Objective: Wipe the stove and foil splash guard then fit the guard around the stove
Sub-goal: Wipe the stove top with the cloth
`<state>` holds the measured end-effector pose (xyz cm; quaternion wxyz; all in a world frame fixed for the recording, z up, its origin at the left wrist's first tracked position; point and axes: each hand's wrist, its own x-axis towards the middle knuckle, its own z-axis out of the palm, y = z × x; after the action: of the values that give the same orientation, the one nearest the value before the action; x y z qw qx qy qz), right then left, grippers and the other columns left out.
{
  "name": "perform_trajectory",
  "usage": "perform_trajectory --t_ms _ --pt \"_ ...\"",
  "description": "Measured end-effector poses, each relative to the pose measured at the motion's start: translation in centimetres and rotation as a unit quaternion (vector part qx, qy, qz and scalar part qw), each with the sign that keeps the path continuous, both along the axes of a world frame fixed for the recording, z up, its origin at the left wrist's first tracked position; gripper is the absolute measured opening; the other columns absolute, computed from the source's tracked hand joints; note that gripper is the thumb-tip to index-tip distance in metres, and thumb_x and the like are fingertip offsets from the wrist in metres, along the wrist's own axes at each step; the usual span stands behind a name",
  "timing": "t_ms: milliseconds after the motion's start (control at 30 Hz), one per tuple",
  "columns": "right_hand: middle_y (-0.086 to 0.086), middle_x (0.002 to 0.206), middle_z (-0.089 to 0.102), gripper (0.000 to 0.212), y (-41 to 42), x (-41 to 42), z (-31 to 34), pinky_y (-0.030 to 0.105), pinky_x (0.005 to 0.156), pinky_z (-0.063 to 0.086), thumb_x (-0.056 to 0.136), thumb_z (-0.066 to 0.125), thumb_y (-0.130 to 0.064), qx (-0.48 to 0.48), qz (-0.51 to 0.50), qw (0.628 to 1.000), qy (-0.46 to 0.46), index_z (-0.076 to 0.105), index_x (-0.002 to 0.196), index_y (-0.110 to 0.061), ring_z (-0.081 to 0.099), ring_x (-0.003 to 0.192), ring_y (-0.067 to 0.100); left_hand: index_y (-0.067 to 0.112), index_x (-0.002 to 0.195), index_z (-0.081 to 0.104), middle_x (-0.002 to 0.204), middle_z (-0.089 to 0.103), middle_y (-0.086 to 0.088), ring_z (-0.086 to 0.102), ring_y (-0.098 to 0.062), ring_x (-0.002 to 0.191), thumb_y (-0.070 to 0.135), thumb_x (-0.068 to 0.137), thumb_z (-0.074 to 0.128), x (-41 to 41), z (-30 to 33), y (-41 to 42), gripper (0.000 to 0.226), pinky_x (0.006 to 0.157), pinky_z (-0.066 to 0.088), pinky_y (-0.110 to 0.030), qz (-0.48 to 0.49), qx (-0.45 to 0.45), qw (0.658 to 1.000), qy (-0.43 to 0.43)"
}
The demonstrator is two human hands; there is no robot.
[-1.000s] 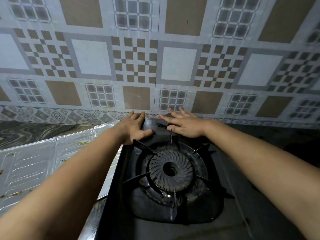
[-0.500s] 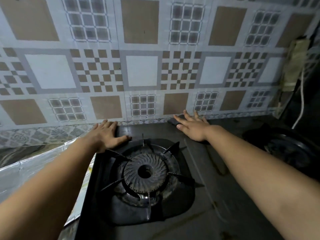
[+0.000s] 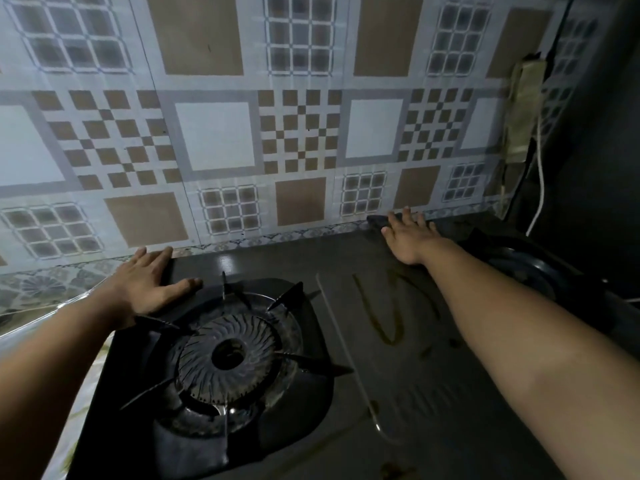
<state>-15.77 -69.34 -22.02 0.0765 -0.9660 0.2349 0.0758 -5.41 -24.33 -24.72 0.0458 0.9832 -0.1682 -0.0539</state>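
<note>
Head view: left hand (image 3: 145, 285) fingers spread flat on stove (image 3: 398, 341) corner; right hand (image 3: 408, 237) fingers spread at its back edge.

1. Home kitchen, pretty clearly: a black two-burner gas stove (image 3: 346, 341) sits on the counter, with a finned burner (image 3: 227, 355) and pan-support prongs on its left side.
2. Patterned tile-look wall covering (image 3: 242, 133) runs right behind it.
3. Greasy smears (image 3: 388, 317) on the stove top.
4. A foil splash guard (image 3: 20, 341) lies to the left.
</note>
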Motion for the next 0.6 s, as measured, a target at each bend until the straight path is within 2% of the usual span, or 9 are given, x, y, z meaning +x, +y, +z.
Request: perform_trajectory --t_ms 167,367,500,600 --pt "0.010 0.162 -0.019 0.063 -2.2 1.0 0.6 0.050 0.120 -0.003 0.102 0.011 -0.052 -0.013 -0.051 0.998 0.041 -0.007 0.156 -0.024 -0.008 0.150 0.034 0.014 0.158 0.013 0.164 0.017 -0.013 0.007 -0.030 0.152 0.094 0.049 0.016 -0.2 0.1 -0.1 0.135 0.121 0.008 -0.037 0.006 -0.013 1.000 0.002" --pt "0.009 0.162 -0.018 0.064 -5.9 0.8 0.8 0.051 0.120 -0.001 0.101 0.011 -0.054 -0.021 -0.080 0.996 0.044 -0.009 0.155 -0.027 -0.006 0.150 0.034 0.011 0.157 0.020 0.162 0.021 -0.015 0.009 -0.030 0.152 0.094 0.050 0.023 0.4 -0.2 0.1 0.135 0.121 0.012 -0.040 0.008 -0.029 1.000 -0.007" --pt "0.010 0.163 -0.015 0.063 -7.8 1.1 1.0 0.053 0.120 -0.001 0.101 0.013 -0.054 -0.055 -0.128 0.989 0.054 -0.010 0.155 -0.029 -0.002 0.150 0.036 0.012 0.157 0.019 0.162 0.022 -0.016 0.009 -0.031 0.152 0.092 0.046 0.025 0.4 -0.1 -0.2 0.137 0.122 0.012 -0.040 0.018 -0.028 0.999 0.006" --pt "0.015 0.163 -0.011 0.068 -8.6 1.5 1.3 0.053 0.119 -0.003 0.101 0.019 -0.052 -0.095 -0.174 0.976 0.088 -0.012 0.154 -0.024 -0.003 0.149 0.035 0.012 0.157 0.017 0.162 0.021 -0.018 0.009 -0.031 0.152 0.091 0.046 0.024 0.3 0.1 -0.4 0.137 0.121 0.013 -0.039 0.024 -0.021 0.999 0.008"
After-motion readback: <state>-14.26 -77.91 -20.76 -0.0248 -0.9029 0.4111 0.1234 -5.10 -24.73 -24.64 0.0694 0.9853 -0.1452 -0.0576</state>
